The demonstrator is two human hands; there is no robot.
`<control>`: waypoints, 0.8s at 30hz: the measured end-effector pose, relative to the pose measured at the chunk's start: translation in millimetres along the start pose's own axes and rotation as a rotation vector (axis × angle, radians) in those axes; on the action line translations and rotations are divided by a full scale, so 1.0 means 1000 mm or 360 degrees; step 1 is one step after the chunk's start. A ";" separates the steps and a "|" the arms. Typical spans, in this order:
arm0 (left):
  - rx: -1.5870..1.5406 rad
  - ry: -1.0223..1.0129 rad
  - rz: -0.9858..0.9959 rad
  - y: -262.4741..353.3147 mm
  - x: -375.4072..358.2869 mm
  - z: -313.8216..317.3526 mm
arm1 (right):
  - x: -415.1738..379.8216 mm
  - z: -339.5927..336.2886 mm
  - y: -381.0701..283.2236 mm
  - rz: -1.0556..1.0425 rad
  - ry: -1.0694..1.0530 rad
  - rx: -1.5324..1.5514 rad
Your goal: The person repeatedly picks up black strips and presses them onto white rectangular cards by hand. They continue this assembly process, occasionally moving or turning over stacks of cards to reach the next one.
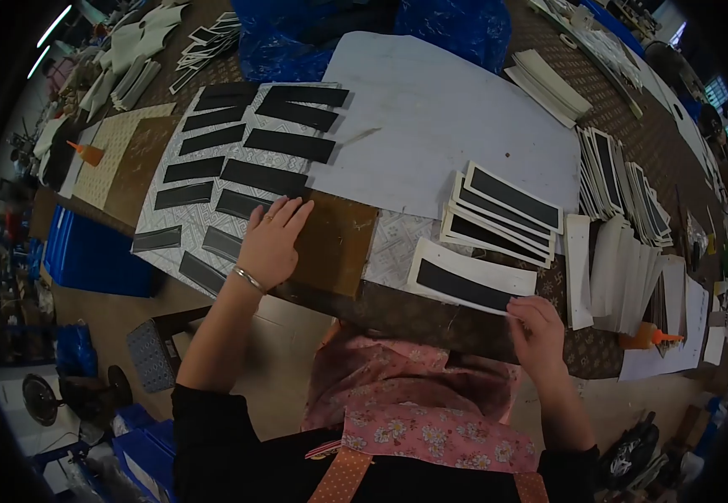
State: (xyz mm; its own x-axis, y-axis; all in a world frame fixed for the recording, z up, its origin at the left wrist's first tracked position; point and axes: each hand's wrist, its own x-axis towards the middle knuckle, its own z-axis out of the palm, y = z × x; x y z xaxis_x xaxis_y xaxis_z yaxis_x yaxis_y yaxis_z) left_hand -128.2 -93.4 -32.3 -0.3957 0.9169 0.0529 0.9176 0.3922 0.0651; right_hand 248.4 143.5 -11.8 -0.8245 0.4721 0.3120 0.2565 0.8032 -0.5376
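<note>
My left hand (270,247) lies palm down with its fingers stretched out. Its fingertips are at the end of a black strip (242,203) and the edge of a brown board (335,239). My right hand (538,331) has its fingers pinched at the right end of another black strip (465,283), which lies on a white, slightly curved piece (477,260) near the table's front edge. More black strips (263,176) lie in two columns on a patterned sheet (158,222). Right of the middle, white pieces with black strips on them (511,201) lie stacked.
A large pale sheet (439,117) covers the table's middle. Blue plastic (465,38) lies behind it. At the right are white pieces (578,272) and an orange-tipped glue bottle (653,337); another orange bottle (85,152) is at the left. A blue crate (96,256) stands below.
</note>
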 end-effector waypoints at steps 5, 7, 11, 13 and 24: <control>0.0079 -0.0224 0.0063 -0.002 0.011 -0.009 | 0.031 -0.017 0.025 -0.0140 0.0546 -0.0070; 0.0028 -0.0235 0.0087 -0.006 0.012 -0.012 | 0.052 -0.020 0.028 0.0015 0.0439 -0.0196; -0.0126 0.0214 0.0260 0.028 0.008 -0.061 | 0.050 -0.014 0.023 0.0163 0.0297 -0.0335; -0.0892 0.0595 0.0541 0.068 0.001 -0.085 | 0.047 -0.008 -0.022 0.0051 0.0230 -0.0146; -0.2349 0.0480 0.0281 0.159 0.025 -0.017 | 0.028 0.004 -0.042 0.0117 0.0088 0.0364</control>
State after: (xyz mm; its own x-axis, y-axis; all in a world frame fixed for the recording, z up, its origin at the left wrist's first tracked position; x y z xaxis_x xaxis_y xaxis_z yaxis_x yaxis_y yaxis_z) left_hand 7.6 -9.4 -3.9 -0.4488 0.8221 0.3504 0.1651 -0.3092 0.9366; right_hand 213.3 121.8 16.5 -0.7774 0.5504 0.3044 0.1886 0.6657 -0.7220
